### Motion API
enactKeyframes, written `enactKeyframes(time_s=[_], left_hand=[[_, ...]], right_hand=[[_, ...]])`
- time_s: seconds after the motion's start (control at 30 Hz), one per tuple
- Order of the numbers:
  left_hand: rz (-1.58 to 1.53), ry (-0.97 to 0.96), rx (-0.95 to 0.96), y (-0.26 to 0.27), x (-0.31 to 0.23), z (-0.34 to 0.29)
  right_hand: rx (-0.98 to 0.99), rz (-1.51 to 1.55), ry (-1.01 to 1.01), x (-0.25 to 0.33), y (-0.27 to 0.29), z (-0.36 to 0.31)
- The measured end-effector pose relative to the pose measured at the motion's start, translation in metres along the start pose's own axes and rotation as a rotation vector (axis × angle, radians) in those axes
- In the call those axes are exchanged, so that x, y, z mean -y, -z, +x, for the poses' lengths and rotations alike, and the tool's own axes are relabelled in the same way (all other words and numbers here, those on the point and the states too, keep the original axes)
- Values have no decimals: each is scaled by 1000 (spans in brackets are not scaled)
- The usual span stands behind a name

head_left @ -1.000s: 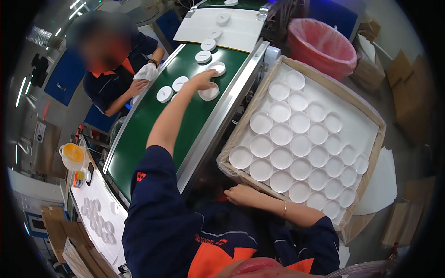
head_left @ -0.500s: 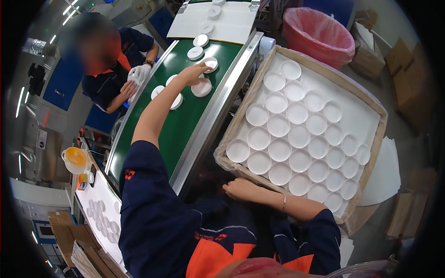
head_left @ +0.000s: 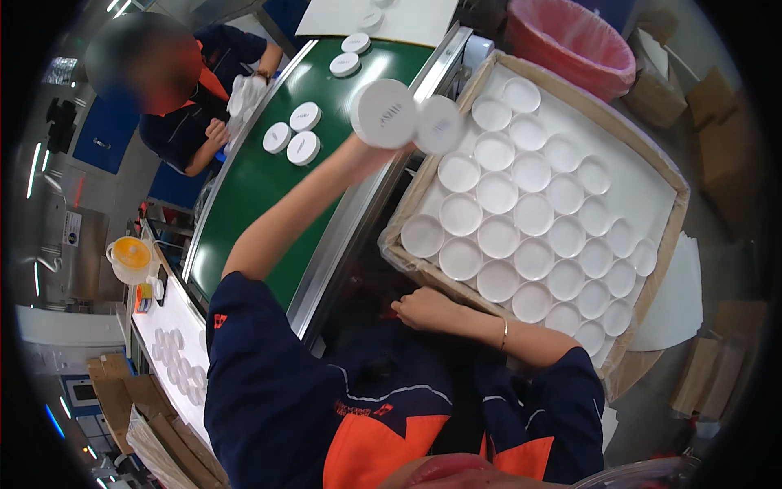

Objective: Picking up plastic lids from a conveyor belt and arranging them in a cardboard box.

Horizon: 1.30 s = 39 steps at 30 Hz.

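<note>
The left hand (head_left: 373,155) held two white discs (head_left: 387,114); the right hand (head_left: 422,310) curled beside the box (head_left: 599,107), its grip unclear.

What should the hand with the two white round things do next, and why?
I think the left hand should probably move right, over the shallow box. It holds two white discs near the box's left edge in this view, similar-sized round pieces sit inside in rows, and the box's far right part looks bare.
</note>
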<state>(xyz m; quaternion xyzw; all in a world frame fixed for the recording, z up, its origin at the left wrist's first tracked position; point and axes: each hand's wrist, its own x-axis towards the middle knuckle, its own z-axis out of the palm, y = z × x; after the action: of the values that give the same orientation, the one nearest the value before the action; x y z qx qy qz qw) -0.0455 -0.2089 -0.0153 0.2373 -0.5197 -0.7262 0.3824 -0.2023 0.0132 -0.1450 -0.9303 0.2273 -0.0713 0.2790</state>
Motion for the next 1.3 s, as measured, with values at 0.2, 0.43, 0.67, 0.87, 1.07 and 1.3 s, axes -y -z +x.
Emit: enactKeyframes(time_s=[0.2,0.43,0.67,0.87,1.07,1.3], left_hand=[[-604,167,295,-126,-14,-37],[-651,297,243,-159,-17,-41],[-770,328,342,-164,-5,-27],[-773,371,394,-191,6,10],[344,-149,174,-261,65,150],[1077,-413,53,-344,191,251]], right_hand=[[-29,-27,15,1,0,2],[-4,-52,14,4,0,4],[-27,-12,5,4,-6,7],[-32,-13,-6,3,-6,5],[-156,-83,66,2,-30,17],[-199,-66,-44,2,-28,16]])
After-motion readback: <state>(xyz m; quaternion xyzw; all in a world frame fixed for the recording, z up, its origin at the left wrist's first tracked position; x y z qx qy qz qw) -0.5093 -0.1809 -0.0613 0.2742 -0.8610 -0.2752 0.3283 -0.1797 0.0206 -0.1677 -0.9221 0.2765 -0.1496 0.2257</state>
